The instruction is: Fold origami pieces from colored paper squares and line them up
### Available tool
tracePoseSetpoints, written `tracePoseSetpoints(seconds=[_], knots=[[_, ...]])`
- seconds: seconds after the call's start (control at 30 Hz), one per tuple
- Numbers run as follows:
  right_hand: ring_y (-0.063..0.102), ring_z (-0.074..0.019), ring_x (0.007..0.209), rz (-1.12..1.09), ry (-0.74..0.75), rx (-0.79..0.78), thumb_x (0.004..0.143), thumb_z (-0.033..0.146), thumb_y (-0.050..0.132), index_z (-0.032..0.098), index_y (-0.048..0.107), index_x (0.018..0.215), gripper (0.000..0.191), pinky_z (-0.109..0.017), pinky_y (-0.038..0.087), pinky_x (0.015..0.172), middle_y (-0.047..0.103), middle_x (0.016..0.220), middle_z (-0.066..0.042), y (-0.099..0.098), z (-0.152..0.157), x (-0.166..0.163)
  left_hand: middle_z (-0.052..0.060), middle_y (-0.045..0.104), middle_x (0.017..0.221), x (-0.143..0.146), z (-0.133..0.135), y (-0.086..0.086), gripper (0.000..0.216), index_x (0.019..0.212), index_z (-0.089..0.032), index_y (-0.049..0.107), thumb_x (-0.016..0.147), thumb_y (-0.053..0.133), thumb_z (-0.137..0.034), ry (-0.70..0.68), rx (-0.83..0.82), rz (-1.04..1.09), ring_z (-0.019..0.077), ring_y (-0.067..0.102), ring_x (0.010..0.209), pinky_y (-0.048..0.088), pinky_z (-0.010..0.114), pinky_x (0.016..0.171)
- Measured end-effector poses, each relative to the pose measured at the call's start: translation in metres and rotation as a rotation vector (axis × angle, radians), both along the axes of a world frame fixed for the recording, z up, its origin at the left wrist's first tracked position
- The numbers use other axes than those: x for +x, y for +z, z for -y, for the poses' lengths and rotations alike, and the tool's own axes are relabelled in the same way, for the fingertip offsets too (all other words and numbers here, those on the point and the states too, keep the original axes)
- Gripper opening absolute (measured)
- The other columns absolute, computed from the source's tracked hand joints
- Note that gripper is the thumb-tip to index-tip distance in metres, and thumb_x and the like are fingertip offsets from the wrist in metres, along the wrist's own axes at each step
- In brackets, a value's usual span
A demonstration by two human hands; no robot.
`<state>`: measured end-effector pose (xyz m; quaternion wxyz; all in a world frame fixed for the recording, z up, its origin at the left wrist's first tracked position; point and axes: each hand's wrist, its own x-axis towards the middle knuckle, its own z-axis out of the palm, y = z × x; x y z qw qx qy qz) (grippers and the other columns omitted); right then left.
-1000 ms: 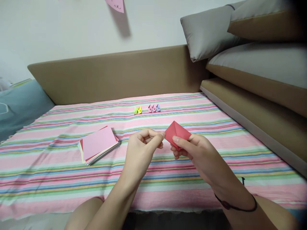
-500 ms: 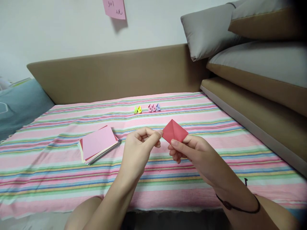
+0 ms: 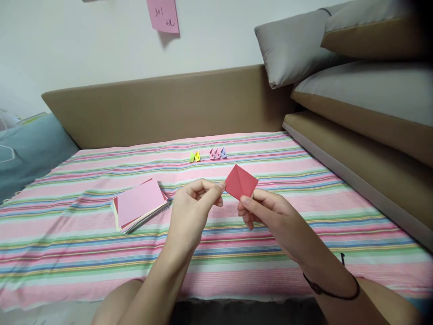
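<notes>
A small folded square of red paper [image 3: 241,179] is held up in front of me, one corner upward, with a crease running down its middle. My left hand [image 3: 198,198] pinches its left corner between thumb and fingers. At the lower right edge, my right hand [image 3: 267,207] grips it, thumb on the near face and fingers behind. A stack of coloured paper [image 3: 140,203], pink sheet on top, lies to the left of my left hand. Beyond the hands stand small folded paper pieces: a green and yellow pair [image 3: 195,156] and a pink and purple group [image 3: 217,154].
Everything rests on a striped cloth [image 3: 101,253]. A brown padded backrest [image 3: 162,108] runs along the wall, and grey and brown cushions [image 3: 365,95] are piled on the right. A blue-grey cushion [image 3: 34,149] sits at the left. A pink note [image 3: 163,16] hangs on the wall.
The red paper has turned slightly and shifted a little left and upward, still between both hands. My view has tilted up slightly. The paper stack and small folded pieces stay where they were.
</notes>
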<state>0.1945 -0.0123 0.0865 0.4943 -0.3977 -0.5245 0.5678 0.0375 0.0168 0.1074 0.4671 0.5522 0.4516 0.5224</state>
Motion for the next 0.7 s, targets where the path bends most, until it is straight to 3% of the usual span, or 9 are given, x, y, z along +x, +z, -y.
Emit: tracePoseSetpoints(seconds=[0.13,0.33,0.57,0.7], knots=[[0.060,-0.0107,0.073,-0.056,-0.024,-0.012,0.082,0.038,0.066,0.019,0.065,0.087,0.019,-0.023,0.051,0.066,0.064,0.077,0.001,-0.004,-0.006,0.000,-0.004,0.057,0.056,0.000,0.000,-0.001,0.026,0.057,-0.017,0.060,0.079,0.069,-0.029,-0.012,0.012,0.002,0.0074,0.052,0.059,0.040,0.018,0.060],[0.054,-0.0102,0.058,0.011,-0.179,0.036,0.076,0.036,0.072,0.017,0.062,0.066,0.024,-0.024,0.046,0.056,0.058,0.060,0.002,-0.007,-0.006,0.001,-0.002,0.058,0.064,0.002,0.001,-0.002,0.020,0.067,-0.016,0.061,0.081,0.066,-0.030,-0.085,0.047,-0.027,0.0093,0.053,0.064,0.042,0.020,0.065],[0.063,-0.0143,0.067,-0.051,-0.204,0.047,0.075,0.036,0.072,0.019,0.068,0.091,0.024,-0.028,0.053,0.063,0.069,0.074,-0.001,-0.009,-0.008,0.000,-0.002,0.055,0.071,0.012,0.002,-0.004,0.016,0.075,-0.017,0.056,0.087,0.059,-0.028,-0.078,0.166,-0.044,0.0108,0.053,0.069,0.043,0.021,0.067],[0.061,-0.0132,0.060,-0.016,-0.343,0.164,0.078,0.033,0.070,0.019,0.066,0.082,0.015,-0.026,0.051,0.057,0.065,0.064,0.000,-0.009,-0.006,-0.002,-0.001,0.058,0.068,0.013,0.001,-0.006,0.017,0.073,-0.016,0.059,0.083,0.064,-0.029,-0.132,0.073,0.018,0.0102,0.056,0.069,0.045,0.020,0.069]])
